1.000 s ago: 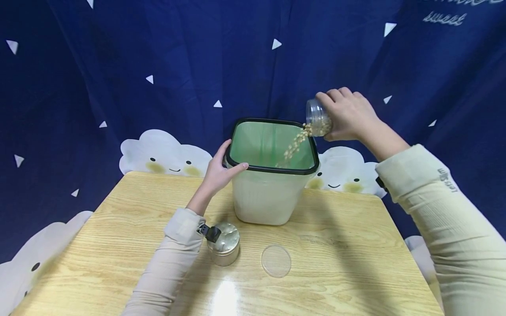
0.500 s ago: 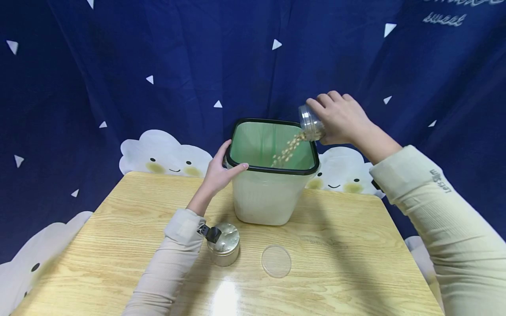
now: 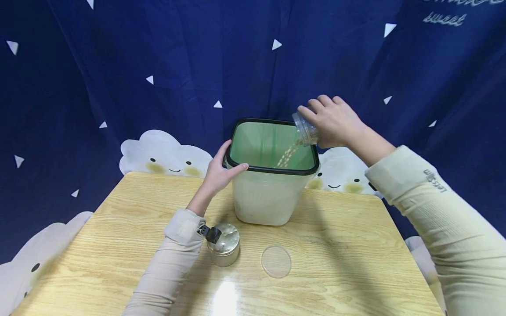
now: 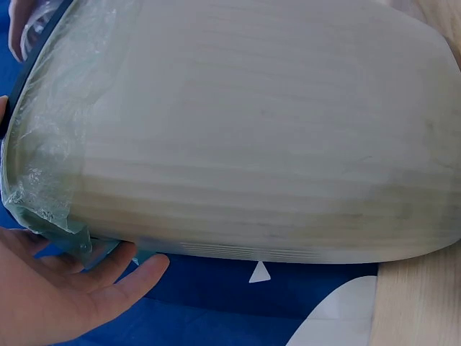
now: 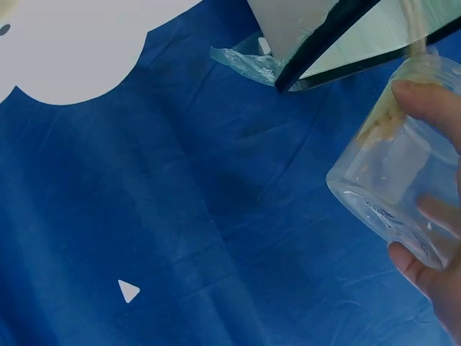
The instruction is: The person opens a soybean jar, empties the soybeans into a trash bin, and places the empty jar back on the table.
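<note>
In the head view a whitish trash bin (image 3: 264,199) with a black rim and a green liner stands upright at the table's back. My left hand (image 3: 216,174) holds its left rim corner, thumb on the front rim and fingers along the side. In the left wrist view those fingers (image 4: 108,288) lie against the outer wall. My right hand (image 3: 336,122) grips a clear plastic jar (image 3: 304,128), tilted mouth-down over the bin's right rim. Pale beans (image 3: 287,156) stream from it into the bin. The right wrist view shows few beans left inside the jar (image 5: 382,162). The bin's floor is hidden.
A silvery lidded tin (image 3: 224,250) stands by my left wrist, partly behind the wrist camera. A clear round lid (image 3: 276,261) lies flat on the wooden table (image 3: 336,263). Behind the table hangs a blue curtain (image 3: 178,87).
My right hand has moved left and slightly down with the jar, tilting it further. The bean stream has thinned and the jar holds less. The left hand and bin have stayed put.
</note>
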`<state>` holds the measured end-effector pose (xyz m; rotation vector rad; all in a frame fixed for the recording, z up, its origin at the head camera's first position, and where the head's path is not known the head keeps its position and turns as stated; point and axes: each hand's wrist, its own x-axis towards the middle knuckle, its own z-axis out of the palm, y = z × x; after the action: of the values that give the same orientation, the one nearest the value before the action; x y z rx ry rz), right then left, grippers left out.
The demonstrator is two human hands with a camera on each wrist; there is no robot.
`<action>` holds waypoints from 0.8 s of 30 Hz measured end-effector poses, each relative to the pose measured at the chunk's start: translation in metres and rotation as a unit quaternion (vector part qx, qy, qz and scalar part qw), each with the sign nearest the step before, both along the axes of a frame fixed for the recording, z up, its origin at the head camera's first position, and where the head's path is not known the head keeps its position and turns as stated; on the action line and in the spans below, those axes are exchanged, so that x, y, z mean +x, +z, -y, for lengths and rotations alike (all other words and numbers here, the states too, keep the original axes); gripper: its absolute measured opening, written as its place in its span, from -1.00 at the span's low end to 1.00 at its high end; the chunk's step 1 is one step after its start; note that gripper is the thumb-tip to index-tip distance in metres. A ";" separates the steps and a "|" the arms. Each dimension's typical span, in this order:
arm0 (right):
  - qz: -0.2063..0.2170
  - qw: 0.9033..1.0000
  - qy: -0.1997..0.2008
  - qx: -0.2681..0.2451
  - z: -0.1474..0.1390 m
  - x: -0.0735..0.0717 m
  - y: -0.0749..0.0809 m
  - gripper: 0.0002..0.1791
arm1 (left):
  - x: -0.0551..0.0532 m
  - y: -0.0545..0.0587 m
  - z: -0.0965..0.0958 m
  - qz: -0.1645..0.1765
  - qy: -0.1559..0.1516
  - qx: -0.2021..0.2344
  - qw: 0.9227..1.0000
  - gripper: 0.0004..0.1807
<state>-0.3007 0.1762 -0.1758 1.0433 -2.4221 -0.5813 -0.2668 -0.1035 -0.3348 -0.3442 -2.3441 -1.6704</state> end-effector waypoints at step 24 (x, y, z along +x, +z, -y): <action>-0.018 0.993 0.035 0.108 0.014 0.006 0.002 -0.10 | 0.001 0.000 0.000 0.002 0.005 0.004 1.000 -0.11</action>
<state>-0.2950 0.1617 -0.1736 1.1882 -2.3199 -0.8465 -0.2657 -0.1031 -0.3347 -0.3265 -2.3377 -1.6762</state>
